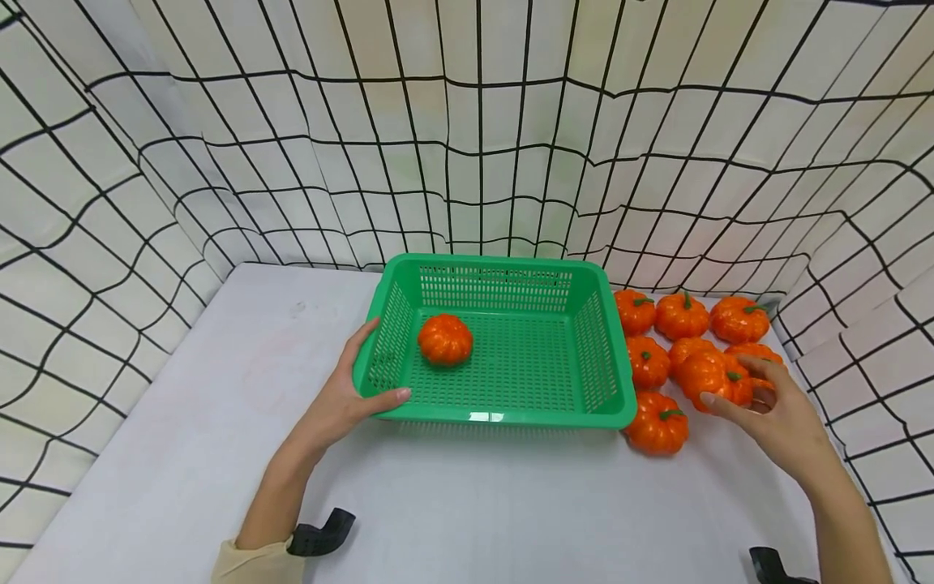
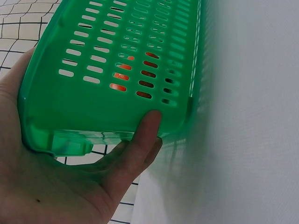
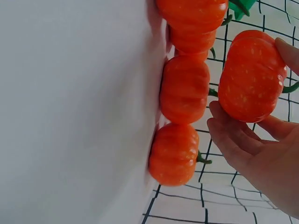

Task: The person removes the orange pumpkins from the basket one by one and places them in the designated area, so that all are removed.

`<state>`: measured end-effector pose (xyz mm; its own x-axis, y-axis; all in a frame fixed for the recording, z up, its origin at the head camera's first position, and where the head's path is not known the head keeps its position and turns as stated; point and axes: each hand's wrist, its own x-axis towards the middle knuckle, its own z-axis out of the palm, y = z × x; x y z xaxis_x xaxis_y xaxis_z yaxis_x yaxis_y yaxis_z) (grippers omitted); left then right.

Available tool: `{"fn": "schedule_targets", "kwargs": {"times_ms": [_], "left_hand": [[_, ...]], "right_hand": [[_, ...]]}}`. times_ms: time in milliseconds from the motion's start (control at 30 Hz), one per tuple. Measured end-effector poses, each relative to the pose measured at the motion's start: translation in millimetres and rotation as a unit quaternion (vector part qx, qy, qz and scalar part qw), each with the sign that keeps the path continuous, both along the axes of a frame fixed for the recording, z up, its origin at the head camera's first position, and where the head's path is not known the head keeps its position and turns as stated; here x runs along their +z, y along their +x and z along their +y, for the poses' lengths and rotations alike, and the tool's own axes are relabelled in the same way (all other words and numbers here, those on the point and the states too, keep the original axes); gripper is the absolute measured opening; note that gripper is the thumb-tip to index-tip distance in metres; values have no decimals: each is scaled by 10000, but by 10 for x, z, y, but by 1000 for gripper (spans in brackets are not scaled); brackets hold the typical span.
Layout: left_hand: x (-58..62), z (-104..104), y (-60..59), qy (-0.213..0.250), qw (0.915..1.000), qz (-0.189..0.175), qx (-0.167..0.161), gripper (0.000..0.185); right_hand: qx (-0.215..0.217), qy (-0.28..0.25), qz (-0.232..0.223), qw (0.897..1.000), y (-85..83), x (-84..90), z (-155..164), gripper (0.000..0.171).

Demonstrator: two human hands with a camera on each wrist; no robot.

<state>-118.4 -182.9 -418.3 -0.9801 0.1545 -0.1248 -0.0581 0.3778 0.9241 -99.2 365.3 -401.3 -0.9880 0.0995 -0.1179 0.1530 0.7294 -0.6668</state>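
A green slotted basket [image 1: 503, 418] stands in the middle of the white table, with one orange pumpkin [image 1: 445, 339] lying in its left half. My left hand [image 1: 365, 381] grips the basket's front-left corner, thumb on the front wall and fingers along the left side; the left wrist view shows the thumb [image 2: 140, 140] pressed on the basket wall [image 2: 107, 60]. To the basket's right my right hand [image 1: 759, 397] holds another pumpkin [image 1: 711, 375], and in the right wrist view this pumpkin [image 3: 252, 77] sits off the table between fingers and thumb [image 3: 261, 149].
Several more pumpkins [image 1: 658, 422] lie clustered on the table right of the basket, up to the back right corner [image 1: 739, 319]. White cloth with a black grid [image 1: 467, 162] walls the table in on three sides. Bare tabletop [image 1: 467, 503] stretches in front.
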Motion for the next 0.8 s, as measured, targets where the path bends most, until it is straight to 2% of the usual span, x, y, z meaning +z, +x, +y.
{"fn": "schedule_targets", "kwargs": {"times_ms": [133, 367, 567, 800], "left_hand": [[-9, -2, 5, 5, 10000, 4, 3, 108], [-6, -6, 1, -33, 10000, 19, 28, 108], [-8, -8, 2, 43, 10000, -2, 28, 108], [-11, -8, 0, 34, 10000, 2, 19, 107]], "right_hand": [[116, 240, -79, 9996, 40, -60, 90, 99], [280, 617, -711, 9952, 50, -126, 178, 99], [523, 595, -838, 9933, 47, -195, 222, 94], [619, 482, -1005, 9918, 37, -223, 240, 95]]}}
